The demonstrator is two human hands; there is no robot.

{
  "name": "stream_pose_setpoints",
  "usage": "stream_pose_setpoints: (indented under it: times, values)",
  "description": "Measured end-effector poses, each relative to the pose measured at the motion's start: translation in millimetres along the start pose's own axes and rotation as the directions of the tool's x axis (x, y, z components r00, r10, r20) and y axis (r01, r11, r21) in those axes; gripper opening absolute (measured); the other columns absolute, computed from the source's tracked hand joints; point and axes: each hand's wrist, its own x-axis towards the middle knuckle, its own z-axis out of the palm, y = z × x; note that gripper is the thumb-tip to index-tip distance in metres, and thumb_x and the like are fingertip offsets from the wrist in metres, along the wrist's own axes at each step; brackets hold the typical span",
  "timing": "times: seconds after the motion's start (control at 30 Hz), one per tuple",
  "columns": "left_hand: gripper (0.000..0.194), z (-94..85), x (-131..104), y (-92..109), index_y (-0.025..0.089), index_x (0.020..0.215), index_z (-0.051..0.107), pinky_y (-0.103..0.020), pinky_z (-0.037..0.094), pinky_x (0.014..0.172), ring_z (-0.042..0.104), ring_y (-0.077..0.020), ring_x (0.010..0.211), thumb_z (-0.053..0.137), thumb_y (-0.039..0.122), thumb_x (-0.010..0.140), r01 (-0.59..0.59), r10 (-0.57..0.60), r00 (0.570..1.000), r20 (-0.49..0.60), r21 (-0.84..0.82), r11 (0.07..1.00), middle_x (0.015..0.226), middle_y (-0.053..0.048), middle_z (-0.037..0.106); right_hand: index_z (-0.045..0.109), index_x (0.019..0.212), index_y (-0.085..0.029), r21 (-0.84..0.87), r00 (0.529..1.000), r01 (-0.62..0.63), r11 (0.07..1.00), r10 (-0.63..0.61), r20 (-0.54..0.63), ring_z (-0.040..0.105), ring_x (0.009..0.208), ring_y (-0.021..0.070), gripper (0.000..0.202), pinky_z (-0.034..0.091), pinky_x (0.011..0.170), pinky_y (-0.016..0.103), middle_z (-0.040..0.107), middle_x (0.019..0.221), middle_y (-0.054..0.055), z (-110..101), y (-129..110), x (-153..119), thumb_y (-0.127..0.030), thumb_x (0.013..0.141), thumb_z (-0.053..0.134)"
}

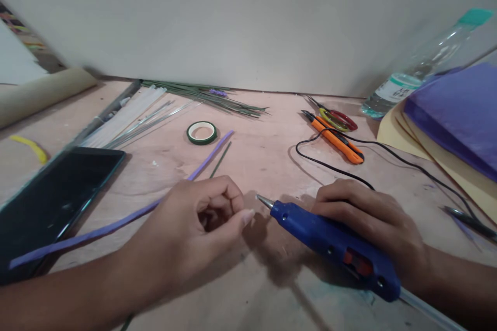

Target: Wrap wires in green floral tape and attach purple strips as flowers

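Note:
My left hand (202,227) is closed in a pinch, thumb and forefinger together at the metal nozzle of a blue glue gun (334,245). Whatever sits between those fingertips, if anything, is too small to make out. My right hand (373,222) grips the glue gun from its far side, and a clear glue stick (427,313) pokes out of the back end. A long purple strip (104,230) runs beneath my left hand and over a dark phone-like slab (58,207). Partly hidden by the same hand is a thin green stem (220,160).
Green tape (202,133), green stems (202,97) and clear sticks (128,114) lie toward the wall. An orange cutter (337,139), scissors (337,119) and a black cord (310,158) are at right, with a bottle (399,88) and purple sheets (462,108).

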Motion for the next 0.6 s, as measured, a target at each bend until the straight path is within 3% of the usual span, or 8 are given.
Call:
stream_pose_setpoints:
  times: [0.07,0.13,0.2,0.27,0.33,0.4,0.5,0.6]
  values:
    - [0.028,-0.5,1.0,1.9,0.018,0.119,0.067,-0.018,0.044,0.052,0.060,-0.0110,0.060,0.064,0.030,0.094,0.015,-0.016,1.000,-0.018,-0.007,1.000,0.072,0.003,0.071,0.064,0.116,-0.018,0.005,1.000,-0.018,1.000,0.018,-0.004,0.073,0.086,0.0216,0.025,0.059,0.071,0.030,0.070,0.102,0.009,-0.2,0.6,0.5,-0.038,0.101,0.065]
    - [0.061,-1.3,2.3,2.8,0.020,0.151,0.046,-0.018,0.044,0.052,0.060,-0.0114,0.059,0.065,0.030,0.094,0.001,-0.001,0.999,-0.046,-0.012,1.000,0.075,0.005,0.072,0.065,0.114,-0.018,0.022,0.999,-0.036,0.999,0.036,0.003,0.073,0.085,0.0213,0.026,0.059,0.070,0.029,0.070,0.101,0.008,-0.2,1.2,-0.2,-0.038,0.099,0.067]
    - [0.070,-2.0,3.5,2.8,0.022,0.158,0.035,-0.018,0.043,0.051,0.057,-0.0107,0.056,0.065,0.029,0.094,-0.030,0.029,0.996,-0.086,-0.004,1.000,0.071,0.007,0.069,0.066,0.115,-0.017,0.043,0.999,-0.043,0.998,0.043,0.007,0.073,0.087,0.0216,0.025,0.058,0.072,0.030,0.069,0.102,0.009,0.2,1.5,-1.8,-0.037,0.099,0.066]
    - [0.051,-2.3,4.0,2.5,0.021,0.142,0.050,-0.017,0.042,0.049,0.054,-0.0098,0.054,0.065,0.029,0.094,-0.039,0.041,0.993,-0.109,0.019,0.999,0.067,0.008,0.066,0.066,0.115,-0.017,0.056,0.999,-0.046,0.997,0.046,0.004,0.073,0.089,0.0218,0.024,0.058,0.074,0.031,0.069,0.104,0.009,0.6,1.4,-3.5,-0.037,0.102,0.064]
    - [0.017,-2.5,3.5,2.2,0.020,0.106,0.063,-0.017,0.039,0.048,0.051,-0.0091,0.053,0.065,0.032,0.094,-0.021,0.025,0.995,-0.093,0.036,0.999,0.063,0.007,0.063,0.065,0.116,-0.017,0.052,0.999,-0.045,0.998,0.045,0.002,0.072,0.089,0.0214,0.024,0.058,0.075,0.031,0.069,0.104,0.009,0.7,1.1,-4.3,-0.037,0.103,0.064]
    - [0.020,-2.5,2.4,1.5,0.020,0.080,0.061,-0.017,0.037,0.046,0.049,-0.0088,0.053,0.065,0.034,0.094,-0.003,0.005,0.999,-0.050,0.040,0.999,0.059,0.006,0.059,0.064,0.116,-0.017,0.040,0.999,-0.034,0.999,0.034,0.006,0.072,0.089,0.0216,0.026,0.058,0.074,0.031,0.069,0.105,0.009,0.3,0.8,-3.7,-0.039,0.102,0.066]
    - [0.024,-2.3,1.4,-0.8,0.019,0.074,0.060,-0.017,0.034,0.044,0.045,-0.0086,0.052,0.065,0.033,0.093,0.016,-0.016,1.000,0.003,0.033,0.999,0.057,0.006,0.054,0.064,0.118,-0.017,0.025,1.000,-0.008,1.000,0.008,0.002,0.072,0.090,0.0221,0.026,0.058,0.074,0.031,0.068,0.105,0.009,-0.8,0.0,-1.6,-0.039,0.103,0.064]
    - [0.017,-2.3,2.0,-3.5,0.019,0.085,0.063,-0.018,0.038,0.050,0.051,-0.0094,0.057,0.063,0.033,0.095,0.012,-0.013,1.000,0.013,0.046,0.999,0.061,0.006,0.059,0.063,0.117,-0.017,0.014,1.000,0.015,1.000,-0.014,-0.014,0.072,0.090,0.0220,0.024,0.059,0.074,0.031,0.068,0.103,0.009,-1.1,-0.4,-1.3,-0.038,0.104,0.061]
